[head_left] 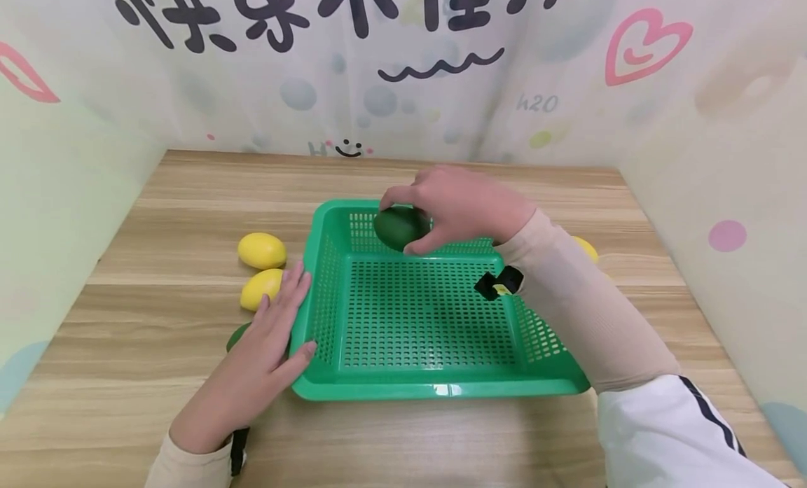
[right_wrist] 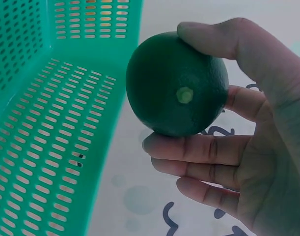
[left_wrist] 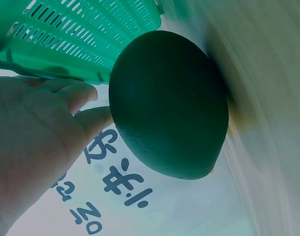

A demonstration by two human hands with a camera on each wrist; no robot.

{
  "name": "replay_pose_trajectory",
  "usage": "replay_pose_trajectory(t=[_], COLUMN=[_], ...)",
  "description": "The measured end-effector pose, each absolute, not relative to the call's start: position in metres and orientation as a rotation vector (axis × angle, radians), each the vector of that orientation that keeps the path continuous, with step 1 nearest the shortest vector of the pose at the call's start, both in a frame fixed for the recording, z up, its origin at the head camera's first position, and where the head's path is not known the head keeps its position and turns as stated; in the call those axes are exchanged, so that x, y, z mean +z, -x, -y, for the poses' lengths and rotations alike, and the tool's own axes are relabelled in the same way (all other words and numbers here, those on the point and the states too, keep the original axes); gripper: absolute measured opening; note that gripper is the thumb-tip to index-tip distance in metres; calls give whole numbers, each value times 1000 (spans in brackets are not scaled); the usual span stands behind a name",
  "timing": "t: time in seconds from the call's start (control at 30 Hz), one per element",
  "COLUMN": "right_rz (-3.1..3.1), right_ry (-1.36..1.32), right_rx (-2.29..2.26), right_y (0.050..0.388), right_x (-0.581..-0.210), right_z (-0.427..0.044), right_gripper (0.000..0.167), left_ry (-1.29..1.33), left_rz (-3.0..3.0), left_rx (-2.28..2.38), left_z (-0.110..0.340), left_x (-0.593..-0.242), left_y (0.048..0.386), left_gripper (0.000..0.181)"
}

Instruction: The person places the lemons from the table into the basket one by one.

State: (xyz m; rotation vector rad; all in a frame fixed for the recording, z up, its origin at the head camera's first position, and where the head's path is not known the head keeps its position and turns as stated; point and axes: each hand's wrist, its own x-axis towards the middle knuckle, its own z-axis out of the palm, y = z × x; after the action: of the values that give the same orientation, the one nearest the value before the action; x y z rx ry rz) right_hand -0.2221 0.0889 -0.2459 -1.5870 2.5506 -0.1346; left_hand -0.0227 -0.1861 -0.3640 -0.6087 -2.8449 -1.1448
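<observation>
My right hand [head_left: 463, 204] grips a dark green avocado [head_left: 400, 227] between thumb and fingers, over the far side of a green plastic basket [head_left: 441, 390]. Up close in the right wrist view, the avocado [right_wrist: 177, 86] shows a pale stem spot. With its fingers fairly straight, my left hand [head_left: 265, 362] rests along the basket's left rim. Another dark green avocado [left_wrist: 169, 108] lies just outside the basket by that hand, mostly hidden by it in the head view. Beyond the fingertips are two yellow lemons [head_left: 261, 251].
A yellow fruit [head_left: 587, 248] lies to the right of the basket, partly behind my right forearm. The wooden table [head_left: 145, 278] is bordered by a printed cloth backdrop [head_left: 403, 124] behind and pale panels at both sides.
</observation>
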Motion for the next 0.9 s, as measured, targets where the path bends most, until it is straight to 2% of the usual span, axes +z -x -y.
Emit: replay_pose_trajectory(t=[0.9], right_rz=[-2495], right_ry=[1610], right_rx=[-75], right_y=[223], right_x=[-269], right_z=[-71], right_gripper=[54], left_ry=[603], left_rz=[2835], left_rx=[-1163], left_z=[187], left_x=[-362], left_y=[24], left_gripper=[79])
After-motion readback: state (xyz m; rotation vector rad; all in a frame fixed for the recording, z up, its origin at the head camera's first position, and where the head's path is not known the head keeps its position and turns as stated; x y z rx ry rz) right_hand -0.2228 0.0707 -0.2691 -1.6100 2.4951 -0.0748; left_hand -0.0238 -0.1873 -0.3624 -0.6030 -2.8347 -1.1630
